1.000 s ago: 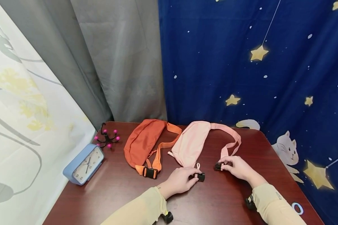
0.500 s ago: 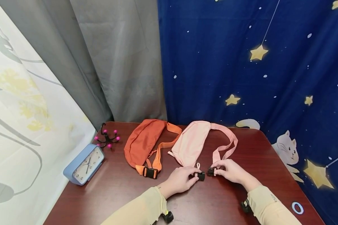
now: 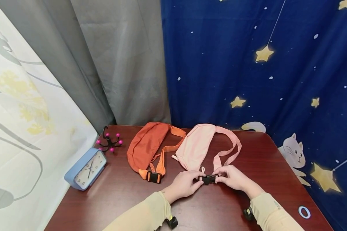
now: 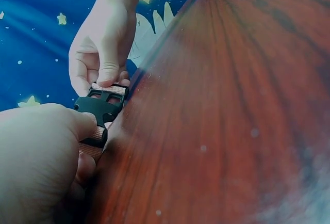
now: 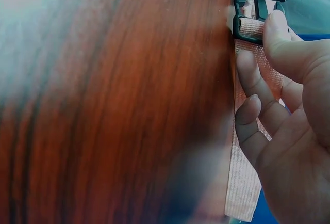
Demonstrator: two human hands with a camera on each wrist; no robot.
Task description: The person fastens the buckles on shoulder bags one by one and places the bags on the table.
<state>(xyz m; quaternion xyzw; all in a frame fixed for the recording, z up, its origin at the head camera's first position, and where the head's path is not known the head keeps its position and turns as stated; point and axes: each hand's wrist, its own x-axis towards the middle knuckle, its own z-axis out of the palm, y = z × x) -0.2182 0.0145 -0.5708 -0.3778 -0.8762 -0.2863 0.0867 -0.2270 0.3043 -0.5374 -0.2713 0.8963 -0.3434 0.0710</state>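
A pink waist bag point(image 3: 195, 147) lies on the table, its strap point(image 3: 235, 141) looped out to the right. At the bag's near end my left hand point(image 3: 182, 184) pinches the black socket half point(image 4: 95, 108) of its buckle between thumb and fingers. Facing it, my right hand point(image 3: 234, 178) pinches the prong half point(image 5: 261, 8) where the pink webbing threads through. The prongs sit in the mouth of the socket, with part of them showing; whether they are latched I cannot tell. Left of the pink bag lies an orange waist bag point(image 3: 147, 146) with its black buckle point(image 3: 154, 177) joined.
A blue alarm clock point(image 3: 85, 168) stands at the table's left edge. Behind it is a small black hook rack point(image 3: 110, 141) with pink knobs. A pale blue ring point(image 3: 304, 212) lies at the right edge. Curtains hang behind the table point(image 3: 127, 205).
My right hand has moved left with the prong half, bringing it from apart to meeting the socket half. The strap loop has shifted left with it. My left hand has stayed nearly still.
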